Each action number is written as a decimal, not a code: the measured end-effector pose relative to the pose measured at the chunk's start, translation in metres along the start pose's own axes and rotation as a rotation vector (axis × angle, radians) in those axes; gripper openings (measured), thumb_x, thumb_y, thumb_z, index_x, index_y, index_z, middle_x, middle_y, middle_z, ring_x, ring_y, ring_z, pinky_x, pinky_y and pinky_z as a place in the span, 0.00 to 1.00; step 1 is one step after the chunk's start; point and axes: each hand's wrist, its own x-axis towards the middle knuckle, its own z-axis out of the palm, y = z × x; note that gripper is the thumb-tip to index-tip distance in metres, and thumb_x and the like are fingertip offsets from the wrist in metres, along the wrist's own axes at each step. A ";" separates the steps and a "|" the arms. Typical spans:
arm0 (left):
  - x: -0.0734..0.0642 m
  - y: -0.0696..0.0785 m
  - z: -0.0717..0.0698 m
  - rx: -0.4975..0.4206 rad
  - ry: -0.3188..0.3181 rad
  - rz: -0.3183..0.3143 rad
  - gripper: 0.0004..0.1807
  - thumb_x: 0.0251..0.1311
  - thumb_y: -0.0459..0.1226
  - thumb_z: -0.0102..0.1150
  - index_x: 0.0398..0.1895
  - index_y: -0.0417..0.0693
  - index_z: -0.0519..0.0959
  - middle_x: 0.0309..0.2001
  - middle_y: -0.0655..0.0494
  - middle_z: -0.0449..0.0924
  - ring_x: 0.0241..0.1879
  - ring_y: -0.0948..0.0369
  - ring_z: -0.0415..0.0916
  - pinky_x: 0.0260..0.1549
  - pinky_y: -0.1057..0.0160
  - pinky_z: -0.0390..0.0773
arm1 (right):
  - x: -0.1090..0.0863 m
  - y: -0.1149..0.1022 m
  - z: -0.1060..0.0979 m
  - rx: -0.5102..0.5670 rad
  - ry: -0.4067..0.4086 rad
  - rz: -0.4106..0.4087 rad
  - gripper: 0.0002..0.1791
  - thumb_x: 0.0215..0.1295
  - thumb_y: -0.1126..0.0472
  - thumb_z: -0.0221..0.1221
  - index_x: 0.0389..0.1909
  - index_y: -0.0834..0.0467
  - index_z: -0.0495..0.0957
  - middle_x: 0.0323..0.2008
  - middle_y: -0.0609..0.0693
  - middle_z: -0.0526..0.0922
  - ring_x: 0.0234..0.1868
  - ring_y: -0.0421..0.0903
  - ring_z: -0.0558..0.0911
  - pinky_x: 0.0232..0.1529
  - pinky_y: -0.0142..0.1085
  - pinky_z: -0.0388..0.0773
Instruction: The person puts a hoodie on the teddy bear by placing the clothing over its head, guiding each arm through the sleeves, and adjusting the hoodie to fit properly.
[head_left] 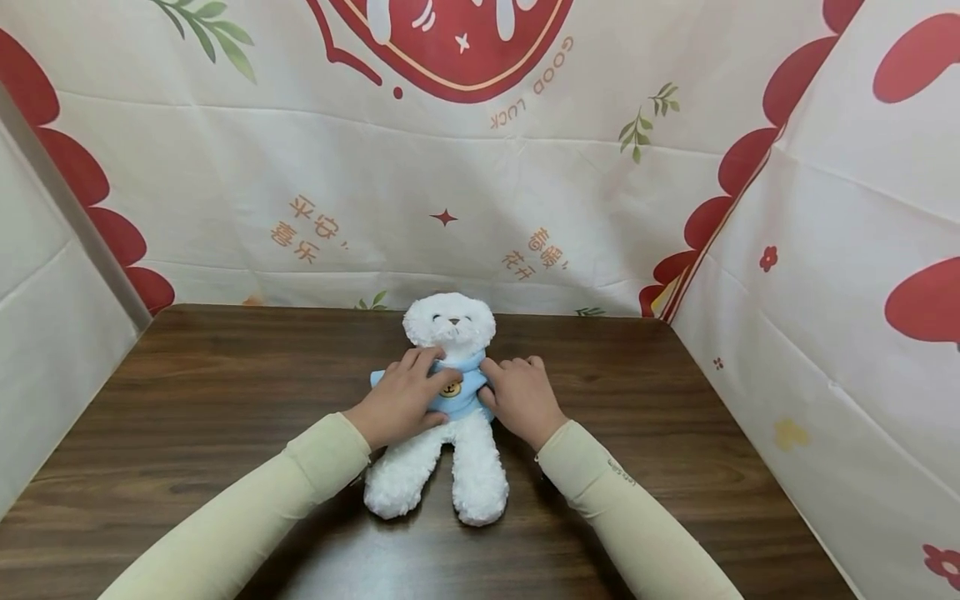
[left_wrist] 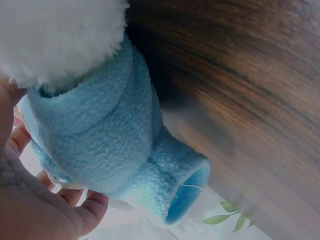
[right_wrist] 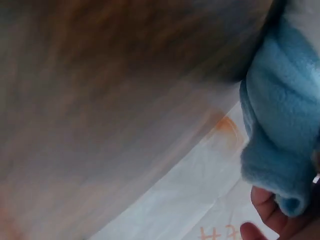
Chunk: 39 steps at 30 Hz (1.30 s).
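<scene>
A white plush teddy bear (head_left: 480, 475) lies face up on the table, its head away from me and its legs toward me. It wears a light blue fleece shirt (head_left: 461, 404) with a small round yellow badge. My left hand (head_left: 397, 400) rests on the shirt's front with fingers spread, the badge beside its fingertips. My right hand (head_left: 528, 400) grips the shirt's right side, thumb and forefinger around the cloth. The left sleeve (left_wrist: 172, 187) sticks out, its cuff hollow with a white thread across it. In the right wrist view, curled fingers (right_wrist: 265, 205) touch the other sleeve (right_wrist: 277, 165).
The dark wood-grain table (head_left: 225, 383) stretches out around the bear. Behind it hangs a white printed cloth (head_left: 375, 183) with red and green patterns. More cloth (head_left: 840, 333) borders the table on the right, and a pale panel (head_left: 52, 292) on the left.
</scene>
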 end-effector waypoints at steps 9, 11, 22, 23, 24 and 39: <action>0.000 0.000 0.002 -0.013 0.009 0.000 0.30 0.59 0.48 0.70 0.63 0.56 0.73 0.65 0.43 0.61 0.61 0.46 0.62 0.47 0.44 0.73 | 0.003 -0.001 0.004 0.188 -0.132 0.020 0.12 0.61 0.71 0.60 0.39 0.61 0.66 0.26 0.49 0.67 0.26 0.46 0.68 0.31 0.40 0.67; 0.000 0.001 0.002 -0.018 0.015 0.004 0.30 0.59 0.48 0.70 0.63 0.56 0.73 0.64 0.44 0.61 0.61 0.46 0.62 0.47 0.44 0.73 | 0.004 0.001 0.006 0.246 -0.162 0.031 0.13 0.61 0.73 0.58 0.41 0.61 0.64 0.28 0.49 0.66 0.28 0.46 0.67 0.30 0.39 0.66; -0.003 0.002 0.001 -0.020 0.013 -0.007 0.30 0.59 0.48 0.70 0.63 0.55 0.73 0.65 0.43 0.61 0.62 0.46 0.61 0.47 0.44 0.72 | 0.002 0.006 0.008 0.125 -0.093 0.005 0.10 0.67 0.63 0.61 0.38 0.57 0.66 0.14 0.43 0.63 0.13 0.39 0.62 0.16 0.33 0.60; -0.003 0.002 0.001 -0.020 0.012 -0.007 0.30 0.59 0.48 0.70 0.63 0.55 0.73 0.65 0.43 0.61 0.62 0.46 0.61 0.48 0.44 0.72 | 0.001 0.006 0.007 0.092 -0.078 -0.008 0.10 0.67 0.62 0.61 0.38 0.57 0.67 0.13 0.43 0.62 0.12 0.39 0.62 0.15 0.33 0.59; -0.003 0.002 0.001 -0.020 0.009 -0.008 0.29 0.59 0.48 0.70 0.63 0.56 0.73 0.65 0.43 0.61 0.63 0.46 0.61 0.48 0.44 0.72 | 0.001 0.005 0.006 0.058 -0.063 -0.023 0.11 0.68 0.62 0.61 0.37 0.57 0.67 0.12 0.43 0.61 0.11 0.39 0.61 0.14 0.33 0.58; -0.007 -0.001 0.000 -0.031 -0.003 -0.032 0.30 0.59 0.48 0.70 0.64 0.54 0.72 0.66 0.41 0.60 0.60 0.44 0.63 0.47 0.44 0.74 | -0.005 0.009 -0.012 0.245 -0.251 -0.113 0.33 0.59 0.62 0.60 0.65 0.66 0.63 0.57 0.60 0.72 0.55 0.53 0.75 0.55 0.48 0.73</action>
